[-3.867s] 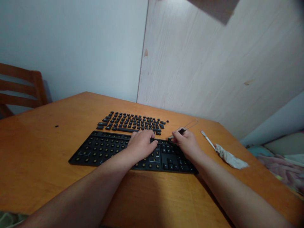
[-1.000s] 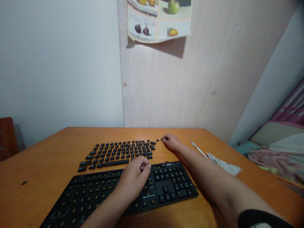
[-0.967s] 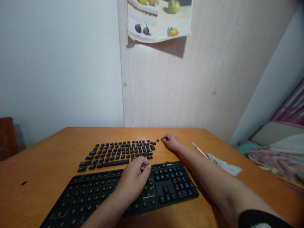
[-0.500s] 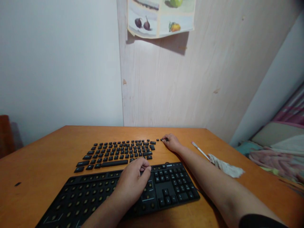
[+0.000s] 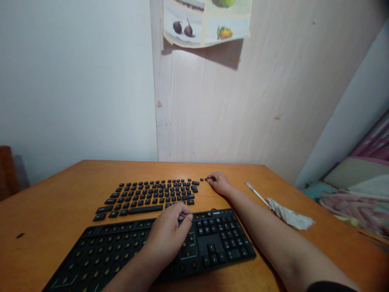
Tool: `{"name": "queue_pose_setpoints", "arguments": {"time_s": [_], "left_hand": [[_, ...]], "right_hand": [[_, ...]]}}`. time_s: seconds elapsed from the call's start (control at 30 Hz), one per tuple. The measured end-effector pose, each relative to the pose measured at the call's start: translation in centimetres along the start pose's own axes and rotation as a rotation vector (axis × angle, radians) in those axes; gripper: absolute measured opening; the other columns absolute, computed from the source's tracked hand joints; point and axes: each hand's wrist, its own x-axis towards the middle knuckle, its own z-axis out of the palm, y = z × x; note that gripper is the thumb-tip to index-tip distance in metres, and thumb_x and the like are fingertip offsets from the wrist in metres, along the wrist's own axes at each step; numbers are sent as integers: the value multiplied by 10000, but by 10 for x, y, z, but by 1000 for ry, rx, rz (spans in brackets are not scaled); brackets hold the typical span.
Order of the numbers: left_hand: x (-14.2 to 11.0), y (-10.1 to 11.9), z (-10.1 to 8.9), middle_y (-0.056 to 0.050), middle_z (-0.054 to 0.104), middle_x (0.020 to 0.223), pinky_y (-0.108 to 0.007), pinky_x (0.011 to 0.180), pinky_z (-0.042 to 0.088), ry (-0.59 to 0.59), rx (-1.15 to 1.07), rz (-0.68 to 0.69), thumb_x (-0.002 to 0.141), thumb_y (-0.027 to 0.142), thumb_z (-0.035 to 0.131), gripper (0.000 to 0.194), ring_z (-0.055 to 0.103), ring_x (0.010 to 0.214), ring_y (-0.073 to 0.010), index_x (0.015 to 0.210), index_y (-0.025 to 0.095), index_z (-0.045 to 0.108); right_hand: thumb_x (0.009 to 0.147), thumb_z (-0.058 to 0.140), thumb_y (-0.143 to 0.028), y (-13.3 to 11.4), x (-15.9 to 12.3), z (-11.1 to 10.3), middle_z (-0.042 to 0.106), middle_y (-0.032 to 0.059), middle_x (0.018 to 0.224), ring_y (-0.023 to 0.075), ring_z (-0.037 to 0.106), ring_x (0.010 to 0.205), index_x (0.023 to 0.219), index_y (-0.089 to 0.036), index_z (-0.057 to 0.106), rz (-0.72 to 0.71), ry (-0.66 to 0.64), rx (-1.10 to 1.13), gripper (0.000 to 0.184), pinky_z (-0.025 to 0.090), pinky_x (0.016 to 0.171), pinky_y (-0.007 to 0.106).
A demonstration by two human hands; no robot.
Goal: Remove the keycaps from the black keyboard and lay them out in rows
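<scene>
Beyond one keyboard (image 5: pixel 210 238), your right hand (image 5: pixel 219 182) has its grip closed on one keycap (image 5: pixel 206 179); your left hand (image 5: pixel 170 228), loosely curled, part-open, rests on the keyboard. Rightward: one brush (image 5: pixel 257 194), one cloth (image 5: pixel 290 215).

I'm watching an orange-brown wooden counter (image 5: pixel 54 211); with its black keyboard (image 5: pixel 121 243) as clock centre, rows of loose keycaps (image 5: pixel 154 201) lie at twelve, a slim white brush (image 5: pixel 257 194) at two, a crumpled pale cloth (image 5: pixel 290 215) between two and three, and a small dark speck (image 5: pixel 20 235), unidentifiable to me, at nine
</scene>
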Motion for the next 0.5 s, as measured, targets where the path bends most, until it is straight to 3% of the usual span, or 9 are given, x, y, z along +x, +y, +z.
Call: {"name": "queue_pose_setpoints", "arguments": {"time_s": [0.5], "left_hand": [[2,3,-1,-18,664,816,-307,735,417,-32,38,-23,898,309,508,157,613,805,-203,804,213,590]], "right_hand": [[870,621,-283,-1,-1,1,678,89,972,197,602,920,959,-175,736,18,17,8,181,449,813,279]]}}
